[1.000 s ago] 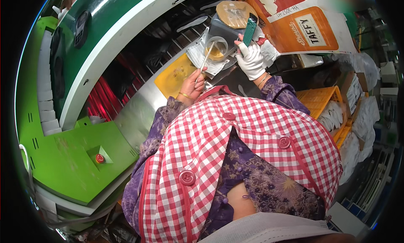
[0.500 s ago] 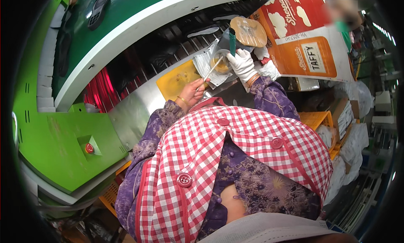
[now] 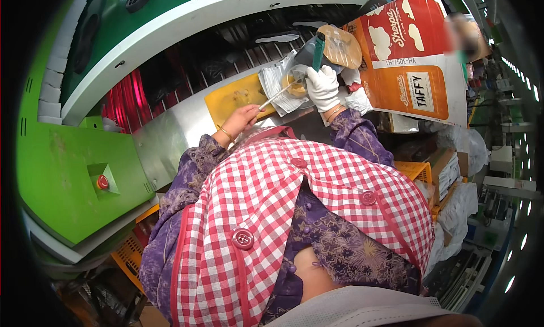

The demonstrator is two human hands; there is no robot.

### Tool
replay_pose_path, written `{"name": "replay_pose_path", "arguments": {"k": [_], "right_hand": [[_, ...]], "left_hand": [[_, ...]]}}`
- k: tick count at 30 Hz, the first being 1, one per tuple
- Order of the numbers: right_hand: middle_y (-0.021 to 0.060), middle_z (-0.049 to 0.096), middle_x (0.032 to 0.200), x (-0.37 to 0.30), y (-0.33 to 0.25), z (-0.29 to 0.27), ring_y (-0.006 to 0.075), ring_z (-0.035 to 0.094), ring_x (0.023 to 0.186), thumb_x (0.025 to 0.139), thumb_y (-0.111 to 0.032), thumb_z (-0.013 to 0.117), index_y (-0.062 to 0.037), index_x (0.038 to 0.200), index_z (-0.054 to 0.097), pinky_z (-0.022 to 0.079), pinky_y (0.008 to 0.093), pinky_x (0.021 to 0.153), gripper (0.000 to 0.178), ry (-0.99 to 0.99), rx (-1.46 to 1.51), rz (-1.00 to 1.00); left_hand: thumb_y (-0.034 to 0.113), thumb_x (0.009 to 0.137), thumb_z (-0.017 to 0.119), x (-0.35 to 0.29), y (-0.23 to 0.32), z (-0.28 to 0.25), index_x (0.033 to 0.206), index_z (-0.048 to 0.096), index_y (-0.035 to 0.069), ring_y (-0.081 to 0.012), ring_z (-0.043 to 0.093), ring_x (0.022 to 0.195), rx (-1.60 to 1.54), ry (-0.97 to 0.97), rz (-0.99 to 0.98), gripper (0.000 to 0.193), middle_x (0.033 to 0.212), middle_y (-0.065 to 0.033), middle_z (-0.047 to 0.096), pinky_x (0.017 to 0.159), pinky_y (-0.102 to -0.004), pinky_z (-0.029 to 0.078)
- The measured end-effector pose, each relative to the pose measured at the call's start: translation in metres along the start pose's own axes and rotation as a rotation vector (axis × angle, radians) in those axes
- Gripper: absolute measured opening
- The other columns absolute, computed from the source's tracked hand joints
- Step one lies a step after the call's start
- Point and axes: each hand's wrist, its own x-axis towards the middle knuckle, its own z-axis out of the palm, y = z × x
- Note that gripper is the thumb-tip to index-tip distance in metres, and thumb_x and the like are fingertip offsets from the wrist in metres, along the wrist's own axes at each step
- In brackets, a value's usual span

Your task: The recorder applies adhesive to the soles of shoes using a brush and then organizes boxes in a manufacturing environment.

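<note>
My bare left hand is closed round the end of a thin pale stick. The stick slants up to the right, and its far tip reaches the rim of a small clear cup with something yellowish in it. My right hand, in a white glove, is closed on a green-handled tool that points upward; its working end is hidden. The cup stands close by the glove's fingers. White folded sheets lie left of the cup, beside a stained yellow board.
Beyond my hands runs a roller conveyor carrying dark pieces. A clear, tan-topped package and printed cardboard stand at the right. A green machine housing with a red button is at left; an orange crate is at right.
My left hand has drawn back a little to the left with the stick. The green-handled tool has tilted, and more of it shows above my glove. The whole view has shifted slightly.
</note>
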Motion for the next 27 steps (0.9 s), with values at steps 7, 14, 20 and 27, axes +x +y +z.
{"name": "replay_pose_path", "arguments": {"k": [7,14,20,27], "right_hand": [[0.0057,0.048,0.061,0.001,-0.01,-0.027,0.0282,0.049,0.066,0.064,-0.002,0.061,-0.0136,0.078,0.057,0.041,0.0388,0.058,0.019,-0.031,0.036,0.17],[0.0066,0.053,0.068,0.0,-0.006,-0.042,0.0292,0.051,0.071,0.063,-0.003,0.065,-0.0134,0.08,0.059,0.042,0.0396,0.061,0.021,0.015,0.001,0.247],[0.008,0.062,0.071,0.013,-0.008,-0.053,0.0284,0.054,0.072,0.065,0.002,0.066,-0.0094,0.081,0.061,0.042,0.0378,0.067,0.021,0.09,0.037,0.233],[0.0068,0.062,0.071,0.022,-0.011,-0.062,0.0275,0.055,0.071,0.064,0.002,0.066,-0.01,0.08,0.061,0.042,0.0363,0.067,0.021,0.051,0.024,0.262]], "left_hand": [[0.023,0.096,0.047,0.0,-0.004,-0.011,0.11,0.06,0.004,-0.0048,0.039,0.054,0.207,0.072,0.078,0.027,0.064,0.0045,0.045,0.049,-0.0191,0.033],[0.023,0.095,0.05,0.012,-0.012,-0.014,0.113,0.06,0.003,-0.0049,0.043,0.057,0.255,0.166,0.147,0.029,0.064,0.0035,0.047,0.052,-0.019,0.035],[0.023,0.094,0.051,0.016,-0.012,-0.018,0.112,0.06,0.001,-0.0062,0.048,0.06,0.374,0.225,0.219,0.03,0.067,0.002,0.052,0.056,-0.0211,0.04],[0.026,0.09,0.054,0.039,0.01,-0.003,0.108,0.063,0.005,-0.0195,0.059,0.065,0.71,0.375,0.366,0.029,0.074,-0.0111,0.062,0.063,-0.0303,0.046]]}}
